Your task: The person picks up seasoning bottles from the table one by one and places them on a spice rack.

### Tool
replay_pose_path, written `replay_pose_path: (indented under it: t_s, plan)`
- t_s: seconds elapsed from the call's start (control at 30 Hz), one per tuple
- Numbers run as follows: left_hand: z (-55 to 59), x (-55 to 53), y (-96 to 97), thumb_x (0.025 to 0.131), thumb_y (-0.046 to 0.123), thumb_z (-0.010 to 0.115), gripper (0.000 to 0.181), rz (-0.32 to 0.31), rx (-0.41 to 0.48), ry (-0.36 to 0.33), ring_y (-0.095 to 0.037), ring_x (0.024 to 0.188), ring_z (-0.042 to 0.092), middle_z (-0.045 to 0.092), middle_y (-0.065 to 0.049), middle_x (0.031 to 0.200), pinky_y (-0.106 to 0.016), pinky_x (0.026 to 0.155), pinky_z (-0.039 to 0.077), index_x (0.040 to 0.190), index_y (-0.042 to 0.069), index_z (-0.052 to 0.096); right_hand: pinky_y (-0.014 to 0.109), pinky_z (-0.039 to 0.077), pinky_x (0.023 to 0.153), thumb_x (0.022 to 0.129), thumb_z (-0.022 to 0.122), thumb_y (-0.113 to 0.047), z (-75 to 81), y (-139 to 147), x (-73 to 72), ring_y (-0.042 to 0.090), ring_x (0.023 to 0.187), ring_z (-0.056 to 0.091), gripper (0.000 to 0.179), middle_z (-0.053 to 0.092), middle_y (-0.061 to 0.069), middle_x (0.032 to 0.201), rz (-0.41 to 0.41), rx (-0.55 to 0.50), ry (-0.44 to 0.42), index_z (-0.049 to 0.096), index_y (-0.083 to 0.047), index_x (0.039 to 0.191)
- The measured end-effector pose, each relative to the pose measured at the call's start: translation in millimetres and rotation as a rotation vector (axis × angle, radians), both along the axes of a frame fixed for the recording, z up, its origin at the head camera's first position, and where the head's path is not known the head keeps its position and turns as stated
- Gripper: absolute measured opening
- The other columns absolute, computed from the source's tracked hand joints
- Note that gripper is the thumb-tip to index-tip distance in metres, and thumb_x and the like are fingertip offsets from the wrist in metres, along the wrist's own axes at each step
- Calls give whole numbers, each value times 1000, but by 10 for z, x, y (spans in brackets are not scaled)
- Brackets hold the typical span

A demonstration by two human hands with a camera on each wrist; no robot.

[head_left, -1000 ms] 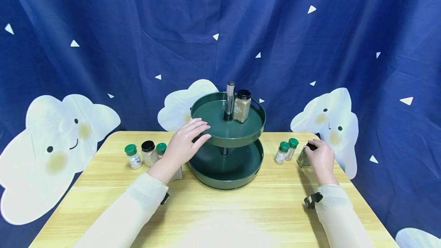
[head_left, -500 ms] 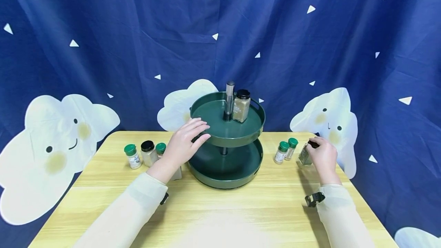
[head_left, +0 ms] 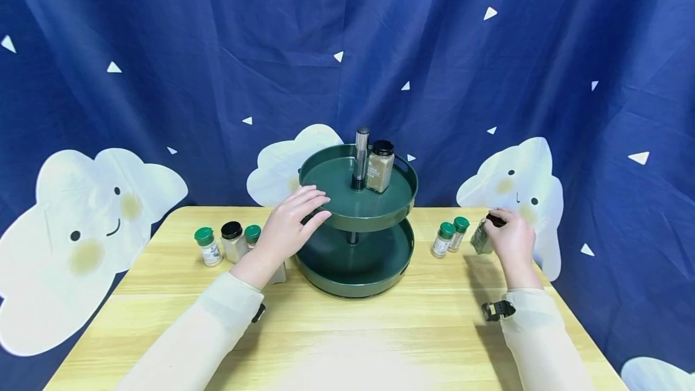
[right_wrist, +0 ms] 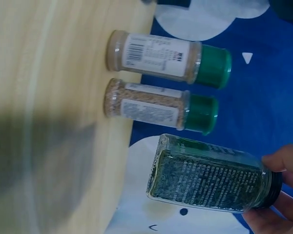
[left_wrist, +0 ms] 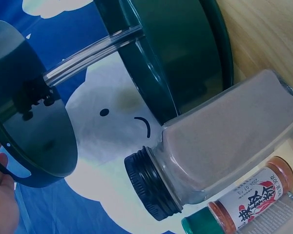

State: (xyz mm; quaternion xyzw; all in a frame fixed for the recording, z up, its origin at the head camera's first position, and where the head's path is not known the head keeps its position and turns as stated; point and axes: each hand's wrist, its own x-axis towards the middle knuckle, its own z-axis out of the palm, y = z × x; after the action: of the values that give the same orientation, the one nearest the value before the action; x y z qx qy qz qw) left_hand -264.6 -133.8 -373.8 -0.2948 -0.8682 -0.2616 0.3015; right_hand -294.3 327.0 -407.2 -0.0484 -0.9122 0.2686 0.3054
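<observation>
My right hand (head_left: 511, 241) grips the black cap of a square glass spice jar (right_wrist: 205, 178) with dark green dried herbs inside. In the right wrist view the jar's base is clear of the table. My left hand (head_left: 285, 222) holds the near left rim of a dark green two-tier tray (head_left: 358, 221), thumb and fingers at the handle cut-out of its upper tier. On that upper tier, beside the centre post (head_left: 361, 158), stands a black-capped jar of tan powder (head_left: 380, 172). The lower tier (head_left: 355, 264) holds nothing in sight.
Two green-capped spice bottles (head_left: 443, 240) (head_left: 458, 234) stand between tray and right hand. Left of the tray are a green-capped bottle (head_left: 209, 247), a black-capped jar (head_left: 234, 243) and another green-capped bottle (head_left: 252, 235). A large black-capped jar (left_wrist: 229, 136) is partly behind my left forearm.
The herb jar has risen slightly off the table in my right hand, which has shifted a little to the right. My left hand stays at the tray's rim.
</observation>
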Motion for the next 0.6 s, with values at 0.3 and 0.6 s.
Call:
replay_pose_path:
  t_s: [0.3, 0.6]
  plan:
    - [2, -8, -2, 97, 34, 67, 35, 5, -5, 3, -24, 136, 49, 66, -3, 131, -43, 115, 38, 125, 13, 71, 59, 47, 98, 86, 68, -6, 191, -93, 64, 44, 114, 61, 25, 68, 22, 121, 21, 6, 61, 75, 3, 109]
    - [-7, -7, 0, 97, 33, 67, 34, 12, -8, -2, -22, 136, 49, 66, -2, 131, -40, 116, 37, 125, 14, 71, 57, 46, 99, 85, 68, -7, 343, -177, 132, 43, 113, 62, 25, 69, 20, 120, 25, -1, 108, 76, 2, 108]
